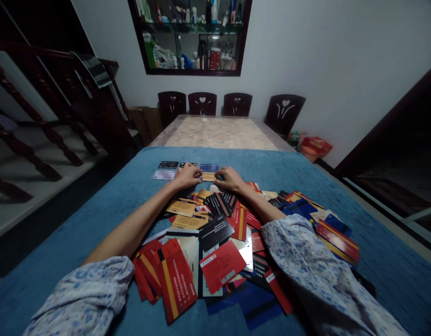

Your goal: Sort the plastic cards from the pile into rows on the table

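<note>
Both my arms reach forward over a heap of plastic cards [215, 242], red, black, yellow and blue, spread on a blue cloth [96, 219]. My left hand [187, 175] and my right hand [229, 178] rest with curled fingers on a yellow card [208, 177] between them. That card lies in a small row of cards: a dark card [168, 164], a white card [164, 174] and a blue card [209, 167]. Whether either hand grips the yellow card or only presses it I cannot make out.
The blue cloth covers the near part of a long table; its bare marble top [218, 133] shows beyond. Several dark chairs [202, 103] stand at the far end under a glass cabinet [190, 35]. A wooden stair rail [43, 93] runs at left.
</note>
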A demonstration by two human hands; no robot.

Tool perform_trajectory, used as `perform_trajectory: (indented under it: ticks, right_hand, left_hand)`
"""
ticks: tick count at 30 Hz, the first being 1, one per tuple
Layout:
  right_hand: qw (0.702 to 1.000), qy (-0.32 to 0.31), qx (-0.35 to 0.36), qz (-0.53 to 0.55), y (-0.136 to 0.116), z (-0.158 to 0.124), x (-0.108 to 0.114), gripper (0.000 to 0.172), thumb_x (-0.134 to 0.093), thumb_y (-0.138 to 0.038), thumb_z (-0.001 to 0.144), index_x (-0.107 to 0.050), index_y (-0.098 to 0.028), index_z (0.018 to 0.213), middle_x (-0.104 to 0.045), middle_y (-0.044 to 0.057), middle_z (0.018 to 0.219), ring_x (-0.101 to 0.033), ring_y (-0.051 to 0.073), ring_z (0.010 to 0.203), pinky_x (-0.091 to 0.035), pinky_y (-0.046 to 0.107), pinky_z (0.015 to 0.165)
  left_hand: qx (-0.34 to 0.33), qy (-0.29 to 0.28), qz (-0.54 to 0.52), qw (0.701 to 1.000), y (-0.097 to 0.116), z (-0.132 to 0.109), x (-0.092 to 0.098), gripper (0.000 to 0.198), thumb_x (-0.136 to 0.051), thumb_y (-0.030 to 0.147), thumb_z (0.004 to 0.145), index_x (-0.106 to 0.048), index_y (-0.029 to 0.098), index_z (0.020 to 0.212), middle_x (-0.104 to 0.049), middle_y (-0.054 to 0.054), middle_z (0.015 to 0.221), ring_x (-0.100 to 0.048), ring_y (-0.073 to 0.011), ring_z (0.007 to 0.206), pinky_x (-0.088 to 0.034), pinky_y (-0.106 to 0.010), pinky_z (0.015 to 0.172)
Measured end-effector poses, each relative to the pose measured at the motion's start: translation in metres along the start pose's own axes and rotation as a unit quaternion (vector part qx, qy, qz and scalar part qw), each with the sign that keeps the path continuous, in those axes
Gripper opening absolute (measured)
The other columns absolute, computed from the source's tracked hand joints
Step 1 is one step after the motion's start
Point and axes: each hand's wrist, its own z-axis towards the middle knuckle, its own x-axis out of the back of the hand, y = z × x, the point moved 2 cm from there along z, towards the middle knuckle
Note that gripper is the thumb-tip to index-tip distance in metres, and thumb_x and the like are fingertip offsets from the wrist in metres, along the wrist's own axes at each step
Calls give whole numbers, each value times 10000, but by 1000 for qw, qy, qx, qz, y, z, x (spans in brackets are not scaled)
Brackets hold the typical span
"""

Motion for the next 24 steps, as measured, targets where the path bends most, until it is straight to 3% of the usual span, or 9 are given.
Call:
perform_trajectory:
  ticks: [7, 13, 18, 24]
  right_hand:
    - [1000, -1, -15, -6, 0, 0, -3, 283, -605, -394, 858, -760, -184, 966, -694, 109, 1059, -590, 232, 965, -419, 313, 862]
    - [999, -19, -14, -22, -3, 0, -2, 296, -575, -380, 890, -764, -193, 1020, -678, 130, 1173, -584, 252, 1061, -416, 343, 927]
    - [998, -36, -6, -42, -5, 2, 3, 282, -579, -350, 888, -765, -187, 1025, -696, 122, 1114, -601, 226, 990, -433, 309, 894]
    - [999, -34, 4, -32, -8, -2, 11, 325, -542, -315, 924, -734, -177, 1149, -703, 127, 1124, -619, 221, 971, -436, 299, 886]
  left_hand:
    - [-23, 8, 35, 999, 3, -3, 0, 277, -634, 305, 803, -747, 256, 1051, -655, -87, 1258, -404, -353, 1225, -339, -503, 938]
    - [-51, 10, 69, 996, 8, -4, -1, 255, -563, 274, 844, -751, 227, 1010, -643, -114, 1200, -416, -337, 1218, -344, -509, 938]
    - [-58, 7, 76, 995, 16, -7, 1, 220, -566, 224, 828, -753, 215, 944, -658, -122, 1158, -395, -359, 1241, -326, -551, 969]
    - [-72, 30, 71, 994, 24, -18, 7, 267, -564, 185, 826, -747, 202, 1019, -673, -136, 1139, -395, -374, 1261, -306, -596, 985]
